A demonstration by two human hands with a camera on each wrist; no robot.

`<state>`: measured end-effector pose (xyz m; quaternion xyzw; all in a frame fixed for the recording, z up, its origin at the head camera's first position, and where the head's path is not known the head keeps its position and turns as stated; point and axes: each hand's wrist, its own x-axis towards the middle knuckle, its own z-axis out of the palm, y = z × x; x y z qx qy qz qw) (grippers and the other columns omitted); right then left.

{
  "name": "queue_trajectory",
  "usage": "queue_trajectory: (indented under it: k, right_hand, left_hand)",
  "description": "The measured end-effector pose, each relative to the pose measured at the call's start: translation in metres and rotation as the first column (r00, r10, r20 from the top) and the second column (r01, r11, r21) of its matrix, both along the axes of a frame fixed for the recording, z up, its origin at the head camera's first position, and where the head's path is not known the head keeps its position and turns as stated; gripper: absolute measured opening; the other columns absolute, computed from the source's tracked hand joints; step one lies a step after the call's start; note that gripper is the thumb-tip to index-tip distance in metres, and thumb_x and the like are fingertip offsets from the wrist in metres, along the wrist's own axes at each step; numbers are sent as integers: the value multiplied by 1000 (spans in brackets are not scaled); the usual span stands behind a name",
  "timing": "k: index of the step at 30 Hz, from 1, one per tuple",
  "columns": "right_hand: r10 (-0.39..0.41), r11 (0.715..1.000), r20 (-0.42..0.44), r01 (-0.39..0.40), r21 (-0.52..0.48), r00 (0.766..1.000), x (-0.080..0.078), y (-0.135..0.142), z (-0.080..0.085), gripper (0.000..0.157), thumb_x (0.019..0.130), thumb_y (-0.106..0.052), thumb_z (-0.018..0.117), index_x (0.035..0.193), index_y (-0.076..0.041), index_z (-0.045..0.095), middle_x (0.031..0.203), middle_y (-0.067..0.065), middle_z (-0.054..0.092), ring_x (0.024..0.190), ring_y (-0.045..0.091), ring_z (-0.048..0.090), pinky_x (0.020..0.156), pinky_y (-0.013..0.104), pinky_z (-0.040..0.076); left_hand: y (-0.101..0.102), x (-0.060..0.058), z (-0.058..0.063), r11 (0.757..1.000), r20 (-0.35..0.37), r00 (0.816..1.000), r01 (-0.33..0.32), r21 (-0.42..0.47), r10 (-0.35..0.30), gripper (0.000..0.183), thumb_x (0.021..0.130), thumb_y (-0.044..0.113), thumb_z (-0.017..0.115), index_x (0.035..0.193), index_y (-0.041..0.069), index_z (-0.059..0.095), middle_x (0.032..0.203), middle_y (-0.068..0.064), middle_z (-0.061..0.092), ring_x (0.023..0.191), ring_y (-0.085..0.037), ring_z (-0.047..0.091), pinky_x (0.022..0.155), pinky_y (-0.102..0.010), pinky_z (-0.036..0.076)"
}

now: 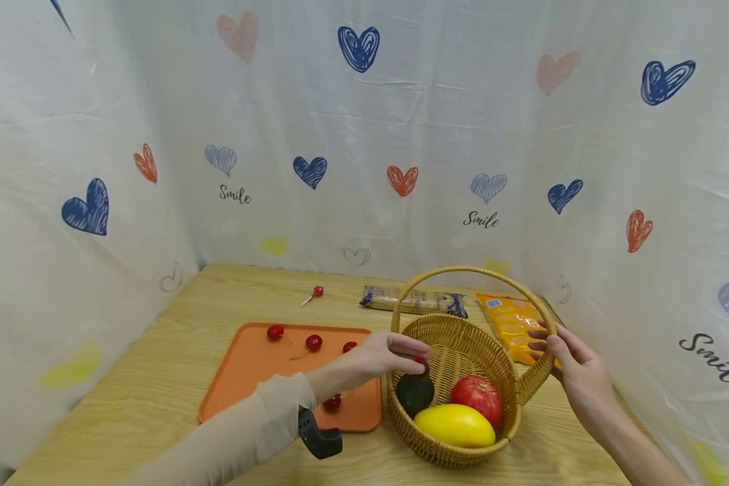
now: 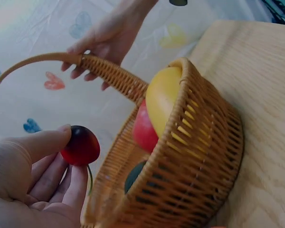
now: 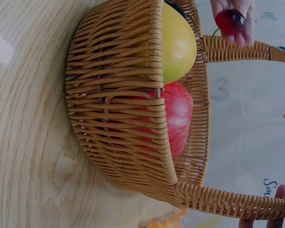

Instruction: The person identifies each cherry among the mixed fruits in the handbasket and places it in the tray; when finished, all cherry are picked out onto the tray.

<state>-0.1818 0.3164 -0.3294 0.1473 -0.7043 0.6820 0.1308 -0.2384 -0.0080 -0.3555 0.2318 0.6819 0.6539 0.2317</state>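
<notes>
Over the left side of the wicker basket [image 1: 446, 461], my left hand [image 1: 381, 354] pinches a dark red cherry [image 2: 80, 146] between thumb and fingers, its green stem hanging down. My right hand [image 1: 586, 378] grips the right side of the basket's arched handle [image 1: 541, 378]. Inside the basket lie a yellow mango-like fruit [image 1: 455, 425], a red round fruit [image 1: 478, 398] and a dark green avocado-like fruit [image 1: 414, 393]. The cherry is above the dark fruit in the head view.
An orange tray [image 1: 237, 378] left of the basket bears several cherries [image 1: 313, 343], partly covered by my left forearm. Behind are a red lollipop [image 1: 318, 291], a clear pack of noodles [image 1: 413, 301] and an orange snack bag [image 1: 513, 320]. A heart-printed curtain [image 1: 364, 121] surrounds the table.
</notes>
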Motion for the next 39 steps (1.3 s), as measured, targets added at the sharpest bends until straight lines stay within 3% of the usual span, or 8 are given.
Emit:
queue_trajectory:
  k: [5,11,17,22,29,35,39]
  right_hand:
    - [-2,1000,4,2,-3,1000,0,0,0,31,100,-14,46,130,-10,55,110,-6,66,97,7,62,80,19,50]
    - [0,1000,4,0,6,1000,0,0,1,31,101,-15,45,130,-10,55,110,-7,66,97,7,61,80,18,50]
    - [25,1000,-9,-25,-14,1000,-1,1,1,30,101,-12,44,127,-13,58,111,-6,66,97,8,61,81,19,50]
    - [39,999,-18,-40,-27,999,0,1,1,31,101,-10,44,127,-12,59,111,-5,66,97,8,61,81,19,50]
    - [22,999,-10,-22,-29,1000,0,1,0,29,101,-11,45,126,-13,59,109,-5,66,96,8,62,80,19,50]
    - [23,999,-1,-23,-24,1000,-1,0,0,29,101,-12,45,126,-13,59,109,-5,66,96,8,62,80,20,51]
    - [25,999,-3,-25,-22,1000,-1,0,1,29,101,-12,44,126,-13,59,110,-6,66,96,8,62,80,20,50]
  left_hand:
    - [-35,-2,-5,998,18,999,-37,53,36,38,86,12,71,123,6,64,118,-9,64,107,-19,60,96,-35,45]
    - [-90,-2,-13,989,19,989,-150,16,149,48,86,17,72,128,0,57,124,-15,60,109,-22,59,99,-40,42]
    - [-144,1,-18,957,-7,958,-288,-38,288,55,86,22,71,132,-2,53,126,-14,59,114,-23,57,101,-44,39]
    - [-176,2,-21,915,-32,915,-403,-35,402,54,86,21,71,132,-2,53,128,-14,58,113,-18,57,100,-36,41]
    - [-202,6,-30,896,-40,897,-442,-37,441,55,89,18,68,134,-7,49,129,-15,57,108,-9,59,92,-25,46]
    - [-213,9,-46,852,-61,865,-501,-151,498,58,86,24,72,132,-5,52,127,-14,58,113,-18,57,93,-31,46]
    - [-214,10,-58,834,-62,853,-521,-181,519,56,84,22,74,128,-6,55,122,-13,62,112,-20,58,91,-29,47]
